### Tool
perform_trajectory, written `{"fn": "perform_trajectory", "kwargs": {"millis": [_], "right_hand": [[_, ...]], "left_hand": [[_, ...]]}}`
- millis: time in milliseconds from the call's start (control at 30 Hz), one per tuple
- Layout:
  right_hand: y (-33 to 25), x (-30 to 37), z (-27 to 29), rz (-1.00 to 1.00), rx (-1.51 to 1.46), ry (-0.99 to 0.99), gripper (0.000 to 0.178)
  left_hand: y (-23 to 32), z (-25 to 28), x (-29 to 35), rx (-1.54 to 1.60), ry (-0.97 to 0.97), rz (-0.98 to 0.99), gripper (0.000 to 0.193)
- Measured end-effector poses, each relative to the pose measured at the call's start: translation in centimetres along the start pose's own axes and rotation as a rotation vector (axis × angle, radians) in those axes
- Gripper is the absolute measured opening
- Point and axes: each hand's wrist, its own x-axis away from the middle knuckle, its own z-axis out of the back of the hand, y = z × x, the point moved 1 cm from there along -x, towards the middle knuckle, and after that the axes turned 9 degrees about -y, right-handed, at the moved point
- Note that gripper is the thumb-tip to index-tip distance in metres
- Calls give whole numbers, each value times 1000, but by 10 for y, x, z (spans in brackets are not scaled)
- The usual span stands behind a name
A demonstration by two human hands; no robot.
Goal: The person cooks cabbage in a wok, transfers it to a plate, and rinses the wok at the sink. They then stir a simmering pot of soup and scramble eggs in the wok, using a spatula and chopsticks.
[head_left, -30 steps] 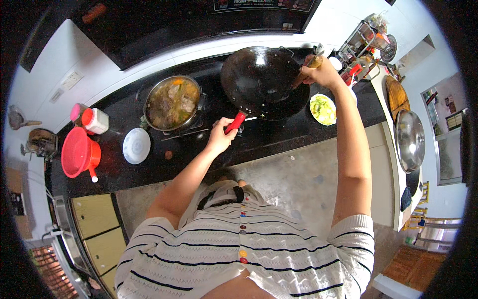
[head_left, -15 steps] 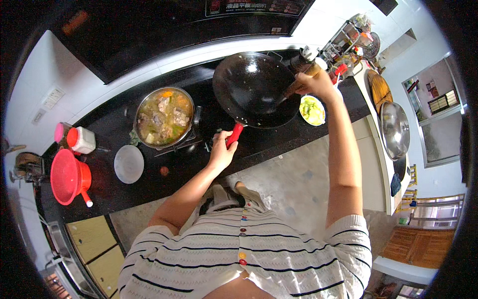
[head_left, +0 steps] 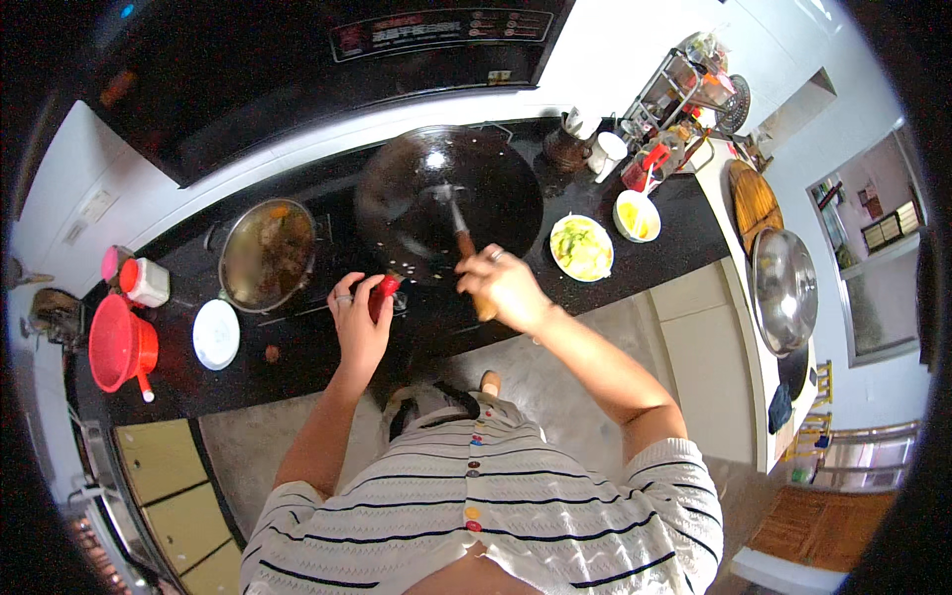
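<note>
My left hand (head_left: pixel 359 322) is closed on the red handle (head_left: pixel 384 297) of a large black wok (head_left: pixel 397 188). The wok stands on the dark hob at the middle of the counter, its inside shiny, with small pale bits near the front rim. A spatula (head_left: pixel 464 240) with a wooden handle is gripped in my right hand (head_left: pixel 508 288); its metal end reaches into the wok and is blurred. To the wok's left is a round metal pot (head_left: pixel 260 310) of stew, its contents hazy. On the right, close to my right hand, a white bowl (head_left: pixel 561 268) holds sliced pale-green vegetables.
A small white bowl (head_left: pixel 640 237) with something yellow, a white mug (head_left: pixel 607 152) and a dark utensil holder (head_left: pixel 566 151) stand at the back right. Leftward are a pale bowl (head_left: pixel 216 335), a red colander (head_left: pixel 124 342) and a red-lidded jar (head_left: pixel 149 285). A steel lid (head_left: pixel 781 288) leans far right.
My right hand has swung from the back right toward me, bringing the spatula to the wok's middle. The wok now sits further left, nearer the pot. The view has shifted somewhat.
</note>
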Motion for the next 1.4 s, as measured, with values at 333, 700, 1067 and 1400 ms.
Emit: {"fn": "perform_trajectory", "kwargs": {"millis": [333,700,1067,1400], "right_hand": [[-1,53,-45,114,-363,-16,27],[221,109,-42,-531,-862,420,33],[478,79,-97,-1079,-1552,179,34],[472,113,-112,-851,-1500,-26,40]], "left_hand": [[89,-63,-29,271,-63,-29,21],[145,-110,-121,340,-163,-88,23],[282,-260,-274,162,-393,110,41],[270,-366,-361,426,-466,452,40]]}}
